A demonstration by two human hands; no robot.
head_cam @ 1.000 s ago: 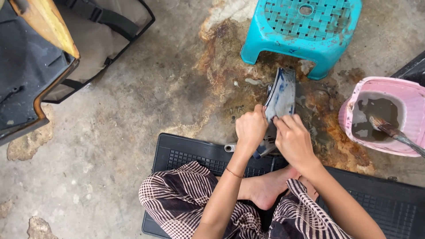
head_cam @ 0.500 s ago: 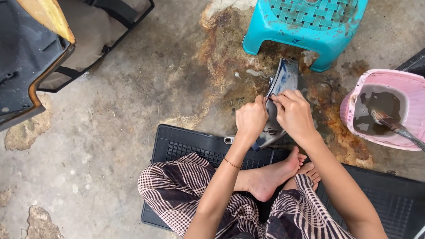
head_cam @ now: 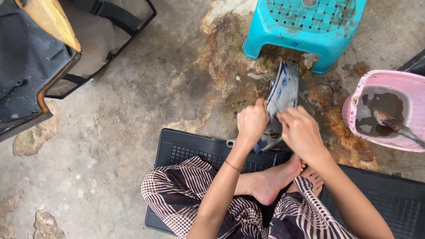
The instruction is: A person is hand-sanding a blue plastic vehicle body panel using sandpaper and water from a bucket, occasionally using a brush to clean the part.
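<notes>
Turquoise stool (head_cam: 310, 26), pink basin (head_cam: 398, 88) of brown water, blue-grey panel (head_cam: 283, 93), black mats (head_cam: 195, 148), brown-and-white checked trousers (head_cam: 186, 190).

Stool (head_cam: 310, 26) beyond the hand-held panel (head_cam: 283, 93); basin (head_cam: 385, 141) at right.

stained concrete floor (head_cam: 133, 132), rust patch near a turquoise plastic stool (head_cam: 305, 26); black rubber mats (head_cam: 186, 150); pink basin (head_cam: 385, 110) of murky water; even daylight.
</notes>
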